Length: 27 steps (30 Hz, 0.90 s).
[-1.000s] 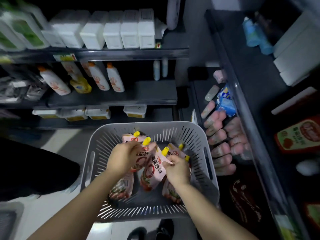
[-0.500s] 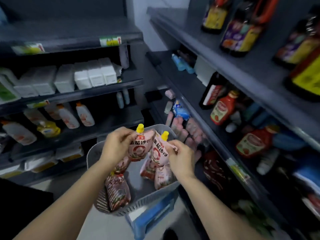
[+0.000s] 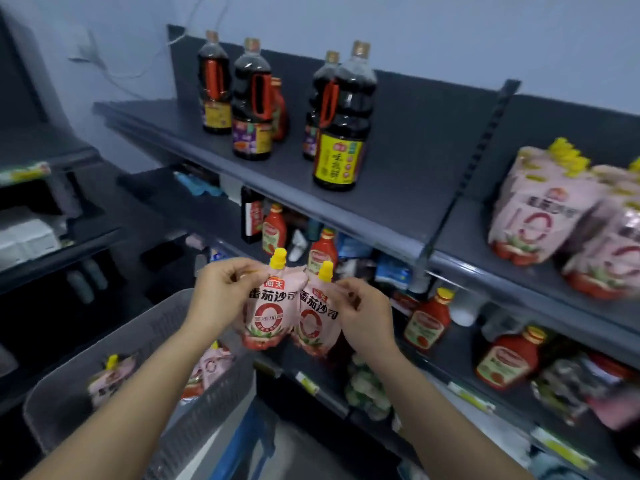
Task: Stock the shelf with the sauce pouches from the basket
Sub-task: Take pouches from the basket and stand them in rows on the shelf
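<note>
Head view. Noted two sauce pouches (image 3: 268,313) held side by side, touching, above and right of the basket (image 3: 145,327), yellow caps up. Left hand (image 3: 221,289) pinching the top corner of the left one; right hand (image 3: 367,313) pinching the top edge of the right one. Logged spare pouches (image 3: 110,375) lying inside the basket. Stocked pouches (image 3: 540,209), blurred, standing on the shelf (image 3: 465,223) up and far right of the basket. Dark bottles (image 3: 341,133) higher, above the basket.

The shelved pouches (image 3: 540,216) blur and run off the right edge
</note>
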Available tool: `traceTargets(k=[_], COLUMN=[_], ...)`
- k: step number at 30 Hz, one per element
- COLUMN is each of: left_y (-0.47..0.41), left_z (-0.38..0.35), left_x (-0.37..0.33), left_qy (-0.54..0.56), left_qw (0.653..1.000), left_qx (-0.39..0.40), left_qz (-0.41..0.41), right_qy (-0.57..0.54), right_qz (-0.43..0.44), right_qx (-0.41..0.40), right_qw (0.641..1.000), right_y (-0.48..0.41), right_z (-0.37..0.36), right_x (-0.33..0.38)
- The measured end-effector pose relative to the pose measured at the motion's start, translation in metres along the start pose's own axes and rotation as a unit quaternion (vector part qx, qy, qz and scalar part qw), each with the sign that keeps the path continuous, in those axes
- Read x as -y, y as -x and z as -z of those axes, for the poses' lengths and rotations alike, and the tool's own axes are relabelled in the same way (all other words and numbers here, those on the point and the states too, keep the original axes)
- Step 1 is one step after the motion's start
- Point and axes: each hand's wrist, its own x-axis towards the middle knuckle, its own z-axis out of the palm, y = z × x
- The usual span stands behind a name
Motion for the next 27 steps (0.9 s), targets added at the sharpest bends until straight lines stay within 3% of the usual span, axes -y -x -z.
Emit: traceTargets(k=[8, 17, 27], left_y=[0.042, 0.116, 0.159], left_z=[-0.121, -0.258, -0.369], left_x=[-0.074, -0.161, -0.247], left_qy=[0.041, 0.12, 0.148], left_qw=[0.989, 0.965, 0.94], left_qx=[0.116, 0.217, 0.284], left_qz=[-0.076, -0.083, -0.115], right_qy=[0.06, 0.14, 0.129], right_qz=[-0.018, -0.022, -0.036], right_qx=[-0.108, -0.171, -0.251], right_qw=[0.992, 0.975, 0.959], right_y=[0.054, 0.126, 0.159], right_z=[0.157, 0.336, 0.481], right_x=[-0.033, -0.058, -0.072])
